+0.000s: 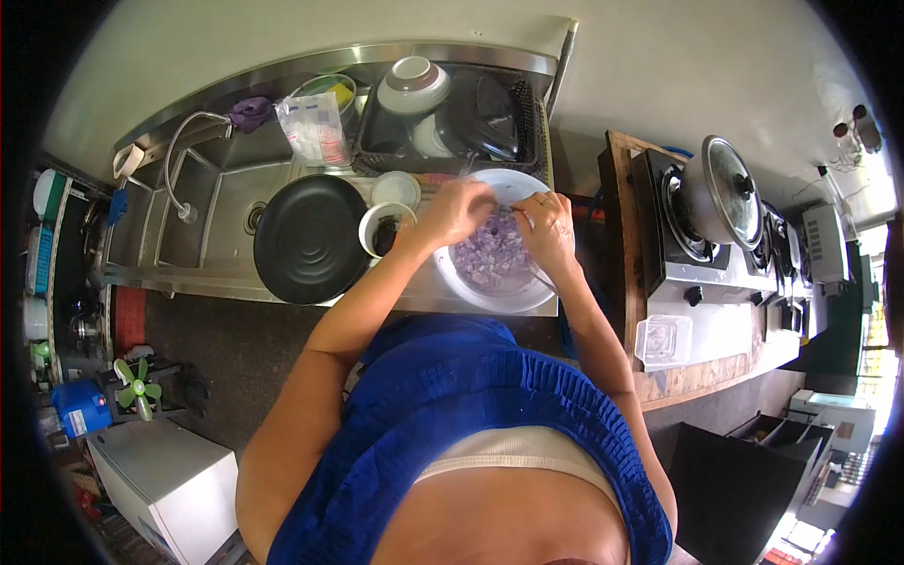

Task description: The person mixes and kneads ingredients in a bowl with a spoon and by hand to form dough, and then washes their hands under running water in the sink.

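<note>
A large white bowl [450, 270] stands in front of me on the steel counter, with pale purple chopped pieces [492, 256] in it. Over its far half, my left hand [459, 211] reaches in from the left with fingers curled together, their tips blurred. My right hand [546, 226] is closed in a pinch close beside it. Something small and dark shows near the fingertips, too small to name. What looks like a thin metal handle lies against the bowl's near right rim. Left of the bowl, a small white cup [366, 231] holds dark pieces.
A black round pan [309, 240] lies left of the cup, beside the steel sink [188, 235]. Behind are a plastic bag [313, 130] and a dish rack [377, 155] with bowls. To the right stand a gas stove [659, 198] with a lidded pot [720, 193] and a clear plastic container [663, 341].
</note>
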A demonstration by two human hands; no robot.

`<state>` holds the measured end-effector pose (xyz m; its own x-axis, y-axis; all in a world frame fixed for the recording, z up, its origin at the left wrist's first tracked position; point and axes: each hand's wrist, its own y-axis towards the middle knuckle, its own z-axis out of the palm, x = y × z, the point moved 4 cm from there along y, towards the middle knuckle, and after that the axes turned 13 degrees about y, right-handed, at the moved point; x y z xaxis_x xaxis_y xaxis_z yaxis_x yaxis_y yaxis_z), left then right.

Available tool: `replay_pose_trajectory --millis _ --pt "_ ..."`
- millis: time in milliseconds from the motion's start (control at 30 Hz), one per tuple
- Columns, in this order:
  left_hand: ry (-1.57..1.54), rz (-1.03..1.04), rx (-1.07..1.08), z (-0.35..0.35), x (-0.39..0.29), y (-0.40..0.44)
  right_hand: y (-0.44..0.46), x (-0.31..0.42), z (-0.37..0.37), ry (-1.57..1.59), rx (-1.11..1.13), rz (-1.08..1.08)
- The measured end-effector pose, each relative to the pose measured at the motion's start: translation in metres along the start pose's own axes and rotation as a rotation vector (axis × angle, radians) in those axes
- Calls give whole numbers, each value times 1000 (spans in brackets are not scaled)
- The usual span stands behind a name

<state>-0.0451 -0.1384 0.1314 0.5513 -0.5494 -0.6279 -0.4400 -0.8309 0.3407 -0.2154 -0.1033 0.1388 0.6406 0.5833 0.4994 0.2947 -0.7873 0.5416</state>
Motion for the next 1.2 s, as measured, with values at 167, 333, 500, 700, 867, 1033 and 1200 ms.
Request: replay_pose_trajectory --millis 167,333,500,700,867,1033,1200 --pt "59 133 2 -3 -12 8 -5 -6 12 -9 -2 31" --pt "88 124 32 -3 -7 15 -12 -13 16 41 -21 116" --pt "170 170 43 2 -8 19 -17 -15 18 163 -70 250" --pt "235 233 89 7 -25 24 -21 -19 21 180 -109 187" --pt "250 175 121 11 -12 26 -28 -25 23 190 -146 242" --pt "203 175 154 12 -11 25 -29 -21 19 194 -132 259" --pt "207 177 120 11 -9 23 -31 -25 21 144 -153 223"
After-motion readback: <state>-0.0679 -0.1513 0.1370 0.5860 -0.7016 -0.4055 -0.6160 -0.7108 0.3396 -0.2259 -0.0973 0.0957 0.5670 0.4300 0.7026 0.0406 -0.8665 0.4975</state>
